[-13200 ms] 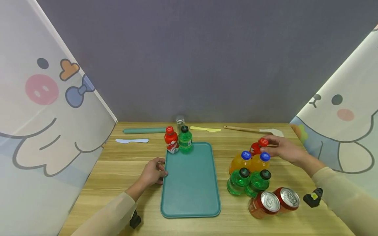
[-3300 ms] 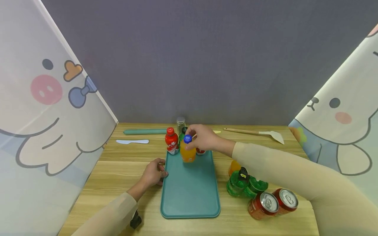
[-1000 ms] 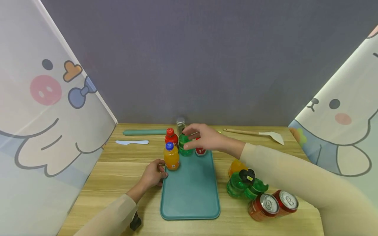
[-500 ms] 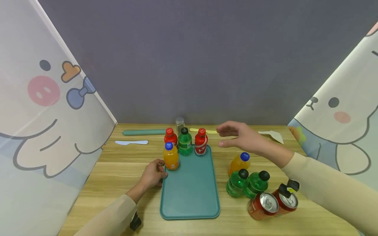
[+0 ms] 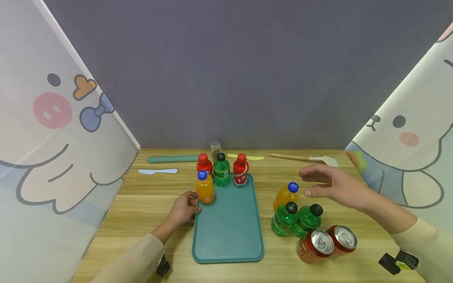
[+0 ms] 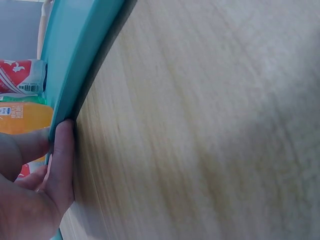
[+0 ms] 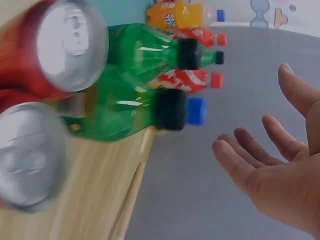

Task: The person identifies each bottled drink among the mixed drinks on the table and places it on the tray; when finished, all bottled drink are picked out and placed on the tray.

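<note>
My left hand [image 5: 184, 208] pinches the left rim of a teal tray [image 5: 230, 236]; in the left wrist view the thumb [image 6: 35, 145] and a finger lie on either side of that rim. At the tray's far end stand two red bottles [image 5: 241, 173], a green bottle [image 5: 221, 173] between them, and an orange juice bottle [image 5: 205, 190] in front of the left one. My right hand [image 5: 330, 184] hovers with fingers spread and nothing in it, just right of another orange juice bottle [image 5: 286, 197]. Two green bottles [image 7: 135, 55] and two red soda cans [image 5: 315, 247] stand nearer.
Along the back lie a teal stick [image 5: 172, 158], a yellow knife [image 5: 245, 157] and a wooden-handled spatula [image 5: 293, 157]. A glass shaker [image 5: 216, 149] stands behind the tray, and a pale blue knife [image 5: 157, 171] lies at left. Grey and cartoon-printed walls enclose the wooden table [image 5: 148, 200].
My right hand set an orange juice bottle on the tray's left side, let go, and moved right over the table. A second red bottle also reached the tray earlier. The left hand stayed.
</note>
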{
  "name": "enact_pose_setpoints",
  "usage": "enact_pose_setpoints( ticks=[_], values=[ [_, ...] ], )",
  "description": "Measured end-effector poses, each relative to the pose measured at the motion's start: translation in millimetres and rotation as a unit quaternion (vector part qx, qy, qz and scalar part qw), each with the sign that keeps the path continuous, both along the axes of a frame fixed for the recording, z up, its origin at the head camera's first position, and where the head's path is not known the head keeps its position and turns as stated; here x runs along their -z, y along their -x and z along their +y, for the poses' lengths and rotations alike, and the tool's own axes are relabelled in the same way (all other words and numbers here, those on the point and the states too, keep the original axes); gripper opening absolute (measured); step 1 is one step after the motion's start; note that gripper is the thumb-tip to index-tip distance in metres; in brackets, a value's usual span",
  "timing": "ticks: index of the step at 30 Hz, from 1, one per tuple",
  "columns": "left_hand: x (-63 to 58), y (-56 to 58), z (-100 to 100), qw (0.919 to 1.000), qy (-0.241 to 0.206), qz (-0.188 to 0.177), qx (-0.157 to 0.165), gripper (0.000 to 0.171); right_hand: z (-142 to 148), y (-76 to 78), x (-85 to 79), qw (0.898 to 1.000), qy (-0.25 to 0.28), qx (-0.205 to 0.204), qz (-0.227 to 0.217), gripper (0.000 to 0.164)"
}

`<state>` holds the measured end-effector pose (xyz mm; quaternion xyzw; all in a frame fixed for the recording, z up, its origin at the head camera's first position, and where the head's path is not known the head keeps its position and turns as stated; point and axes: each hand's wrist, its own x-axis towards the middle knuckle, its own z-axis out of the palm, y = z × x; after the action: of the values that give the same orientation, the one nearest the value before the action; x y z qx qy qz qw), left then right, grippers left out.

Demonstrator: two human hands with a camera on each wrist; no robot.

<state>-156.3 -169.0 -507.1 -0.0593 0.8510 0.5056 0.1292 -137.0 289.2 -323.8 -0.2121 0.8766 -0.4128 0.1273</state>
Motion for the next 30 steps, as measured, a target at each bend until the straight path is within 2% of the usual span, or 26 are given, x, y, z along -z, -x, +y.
enact_pose_setpoints(
  ticks=[5, 14, 23, 30],
  values=[
    [-0.1, 0.3, 0.2, 1.0000, 0.003, 0.003, -0.002, 0.049, 20.7, -14.2, 12.5, 1.000, 0.005, 0.005, -0.006, 0.047],
    [0.5, 0.6, -0.4, 1.0000, 0.008, -0.003, 0.002, 0.049, 37.4, -25.8, 41.3, 1.000, 0.012, -0.008, -0.009, 0.046],
    [-0.4, 0.5, 1.1, 1.0000, 0.005, -0.001, 0.000, 0.049, 40.5, -26.5, 58.7, 0.997, 0.030, -0.032, -0.068, 0.051],
    [-0.2, 0.5, 0.4, 1.0000, 0.002, -0.005, -0.002, 0.049, 37.3, -25.9, 67.6, 0.991, 0.070, -0.040, -0.108, 0.050]
  ],
)
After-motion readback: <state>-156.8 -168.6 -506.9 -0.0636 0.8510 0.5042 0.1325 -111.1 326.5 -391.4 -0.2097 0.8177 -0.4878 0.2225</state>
